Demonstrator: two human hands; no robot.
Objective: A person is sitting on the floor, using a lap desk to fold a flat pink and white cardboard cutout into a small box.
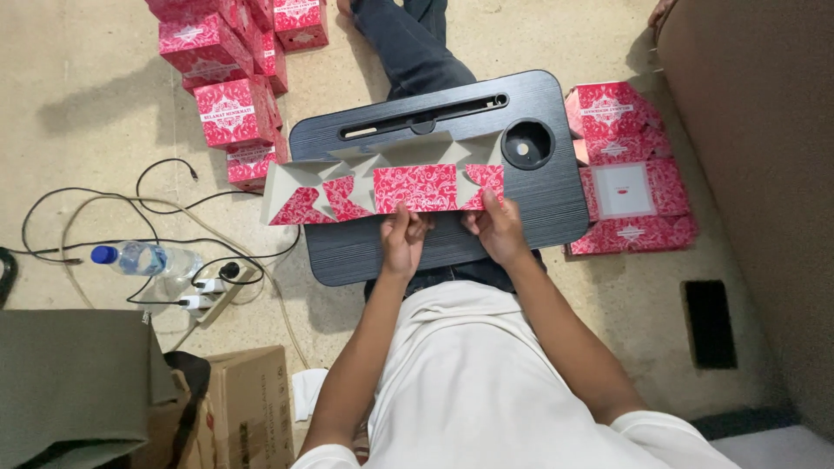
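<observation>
We see the left hand (405,236) and right hand (496,227) each pinching the near edge of a flat red carton (415,188), which lies unfolded across the black worktop (486,239). Folded red boxes (228,111) sit stacked on the floor (78,104) at left, flat ones (627,187) at right.

1. A white short-sleeved top is worn; its cloth is plain, with soft folds seen across the chest and belly.
2. The sleeves are cut short at the upper arms, so both forearms are left bare down to the wrists.
3. The left hand (405,234) and the right hand (496,227) are bare; no glove, ring or watch can be made out.
4. Dark blue denim trousers are worn, seen on the legs stretched out ahead.
</observation>
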